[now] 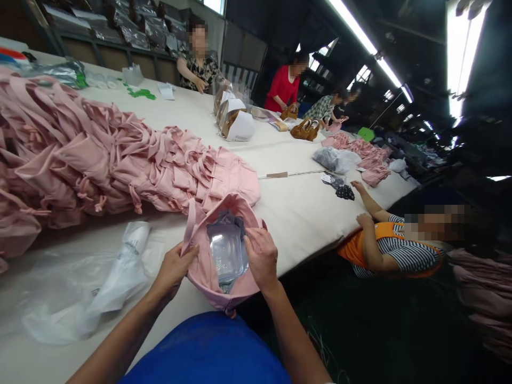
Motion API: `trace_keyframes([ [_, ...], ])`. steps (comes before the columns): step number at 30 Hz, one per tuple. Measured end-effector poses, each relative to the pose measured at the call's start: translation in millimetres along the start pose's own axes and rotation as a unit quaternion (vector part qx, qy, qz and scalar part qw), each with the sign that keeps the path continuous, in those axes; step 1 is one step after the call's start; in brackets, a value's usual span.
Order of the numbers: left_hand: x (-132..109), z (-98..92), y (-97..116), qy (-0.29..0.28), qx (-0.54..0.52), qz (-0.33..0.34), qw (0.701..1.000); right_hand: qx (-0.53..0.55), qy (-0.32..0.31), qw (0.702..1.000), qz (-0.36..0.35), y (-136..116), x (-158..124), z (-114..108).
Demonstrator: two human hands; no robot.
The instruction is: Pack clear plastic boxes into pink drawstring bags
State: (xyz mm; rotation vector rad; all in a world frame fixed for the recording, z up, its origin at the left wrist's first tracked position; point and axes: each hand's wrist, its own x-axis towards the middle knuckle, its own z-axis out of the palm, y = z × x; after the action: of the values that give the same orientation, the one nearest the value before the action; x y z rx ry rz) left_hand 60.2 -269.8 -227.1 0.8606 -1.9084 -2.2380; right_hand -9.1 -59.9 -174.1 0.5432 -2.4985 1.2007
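Left hand and right hand pinch opposite sides of an open pink bag, just beside the pink pile; a slackened grip might let the clear pouch slump askew.

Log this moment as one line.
left hand: holds rim of pink bag; right hand: at opposite rim; inside: clear plastic package; alongside: heaped pink bags

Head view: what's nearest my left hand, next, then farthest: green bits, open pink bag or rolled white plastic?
1. Open pink bag: in your left hand.
2. Rolled white plastic: on the table, left.
3. Green bits: far across the table.
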Motion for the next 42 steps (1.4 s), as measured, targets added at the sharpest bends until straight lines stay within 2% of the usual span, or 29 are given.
trace_keyframes([
  [2, 0, 1.0, 1, -0.024, -0.068, -0.025, 0.997, 0.034, -0.011, 0.999, -0.009, -7, 8, 3],
  [5, 0, -5.8, 6, -0.012, -0.114, -0.041, 0.993, 0.005, 0.033, 0.999, 0.02, 4, 17, -2],
  [7, 0, -12.0, 13, 0.027, -0.047, -0.025, 0.998, -0.036, 0.045, 0.996, 0.07, 22, 18, -12],
  [8, 0, -14.2, 17, 0.047, 0.006, -0.01, 0.999, -0.044, 0.029, 0.993, 0.109, 32, 17, -18],
  [11, 0, -14.0, 26, 0.078, 0.154, 0.044, 0.984, 0.025, -0.088, 0.97, 0.225, 56, 8, -32],
  [13, 0, -8.9, 29, 0.078, 0.204, 0.078, 0.973, 0.091, -0.132, 0.953, 0.257, 62, 0, -34],
  [16, 1, -1.3, 28, 0.052, 0.206, 0.11, 0.971, 0.188, -0.088, 0.935, 0.286, 58, -10, -24],
  [18, 3, -0.4, 26, 0.037, 0.178, 0.104, 0.978, 0.303, -0.051, 0.891, 0.334, 49, -14, -13],
  [22, 6, -8.1, 23, 0.018, 0.138, 0.073, 0.987, 0.49, -0.026, 0.754, 0.436, 31, -22, 3],
  [23, 6, -10.0, 23, 0.015, 0.134, 0.071, 0.988, 0.513, -0.024, 0.73, 0.451, 28, -24, 6],
  [25, 4, -10.8, 23, 0.014, 0.131, 0.075, 0.988, 0.534, -0.014, 0.708, 0.463, 24, -25, 8],
  [28, -2, -0.3, 24, -0.002, 0.133, 0.092, 0.987, 0.536, -0.012, 0.714, 0.45, 21, -23, 7],
  [31, -8, 21.1, 23, -0.056, 0.161, 0.119, 0.978, 0.543, -0.058, 0.729, 0.413, 16, -21, 9],
  [35, -8, 43.0, 15, -0.128, 0.158, 0.117, 0.972, 0.49, -0.083, 0.773, 0.394, 9, -22, 17],
  [39, -3, 41.7, 11, -0.144, 0.112, 0.061, 0.981, 0.42, -0.073, 0.817, 0.388, 5, -26, 23],
  [42, -3, 36.0, 13, -0.123, 0.055, 0.041, 0.99, 0.406, -0.078, 0.829, 0.375, 3, -27, 25],
])
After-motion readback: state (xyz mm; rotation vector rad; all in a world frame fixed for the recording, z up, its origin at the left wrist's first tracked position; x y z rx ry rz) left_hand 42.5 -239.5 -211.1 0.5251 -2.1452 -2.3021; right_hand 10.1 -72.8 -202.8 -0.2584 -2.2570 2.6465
